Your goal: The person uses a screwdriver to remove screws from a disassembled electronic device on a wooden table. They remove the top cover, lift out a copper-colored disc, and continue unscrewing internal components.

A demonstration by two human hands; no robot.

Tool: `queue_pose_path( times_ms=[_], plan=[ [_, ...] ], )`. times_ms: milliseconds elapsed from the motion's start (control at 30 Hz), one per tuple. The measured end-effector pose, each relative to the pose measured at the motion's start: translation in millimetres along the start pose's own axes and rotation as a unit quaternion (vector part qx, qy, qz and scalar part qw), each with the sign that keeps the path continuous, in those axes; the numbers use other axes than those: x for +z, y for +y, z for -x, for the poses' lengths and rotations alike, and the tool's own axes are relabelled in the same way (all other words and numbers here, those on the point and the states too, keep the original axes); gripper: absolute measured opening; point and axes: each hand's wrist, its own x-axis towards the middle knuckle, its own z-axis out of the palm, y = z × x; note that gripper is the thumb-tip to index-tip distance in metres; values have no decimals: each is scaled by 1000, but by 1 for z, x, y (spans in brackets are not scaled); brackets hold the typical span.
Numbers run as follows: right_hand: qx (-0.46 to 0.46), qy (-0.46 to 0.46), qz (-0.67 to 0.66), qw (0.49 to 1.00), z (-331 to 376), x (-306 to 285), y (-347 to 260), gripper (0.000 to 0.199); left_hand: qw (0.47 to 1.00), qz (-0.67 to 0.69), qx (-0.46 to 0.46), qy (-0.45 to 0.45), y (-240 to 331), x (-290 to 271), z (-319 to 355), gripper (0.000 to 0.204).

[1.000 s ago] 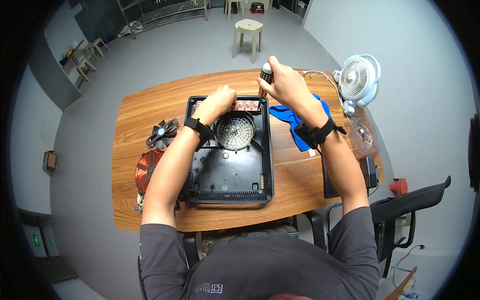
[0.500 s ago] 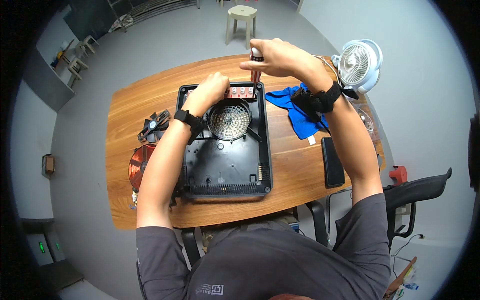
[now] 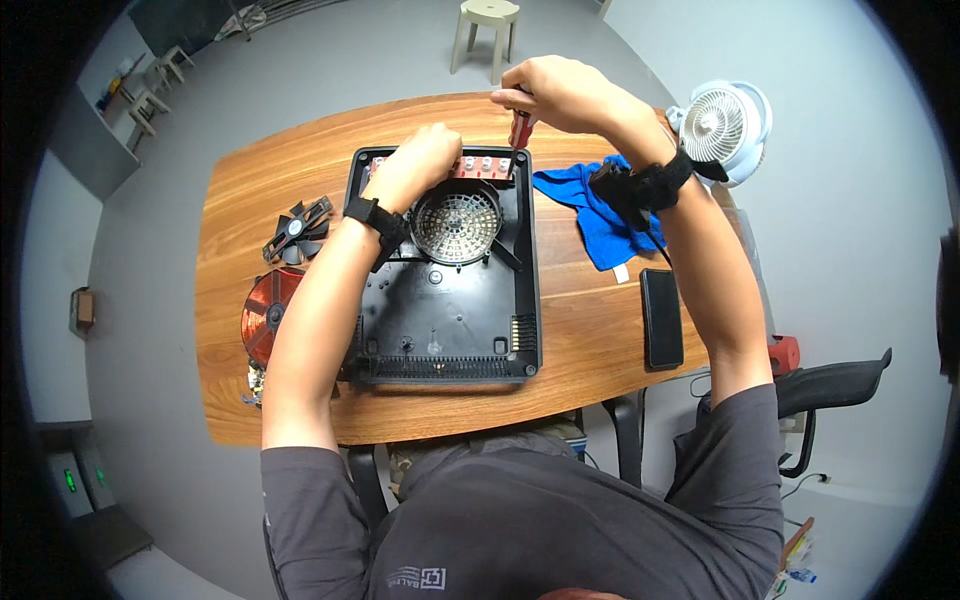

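A black plastic housing (image 3: 440, 320) lies open on the table, a round grille (image 3: 457, 222) in its upper part. Along its far edge runs a red strip board (image 3: 487, 168) with several white round parts. My right hand (image 3: 560, 92) is closed around the red-and-white handle of a screwdriver (image 3: 521, 130). The shaft points down, slightly tilted, and its tip is at the strip's right end. My left hand (image 3: 428, 152) is curled over the left part of the strip. Its fingertips are hidden, so I cannot make out what they hold.
Left of the housing lie a black fan (image 3: 297, 230) and a copper coil disc (image 3: 270, 315), partly behind my left forearm. To the right are a blue cloth (image 3: 600, 235), a black phone (image 3: 662, 318) and a white desk fan (image 3: 718, 125). A stool (image 3: 487, 18) stands beyond the table.
The screwdriver now leans more, its handle tilted to the right, and my right hand has shifted a little right. My left hand stays over the strip. The whole view has moved slightly.
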Motion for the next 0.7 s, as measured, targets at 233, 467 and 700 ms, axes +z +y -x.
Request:
queue_pose_path(
  times_ms=[233, 467, 700],
  plan=[
    [-103, -9, -164, 981, -4, 18, 16, 29, 1000, 21, -3, -9, 12, -11, 1, 13],
    [33, 73, -6, 997, -9, 18, 7, 35, 1000, 1, -1, -4, -1, 0, -2, 11],
    [-82, 180, -25, 980, -2, 29, 20, 24, 1000, 19, -8, -4, 2, -1, -2, 10]
  ],
)
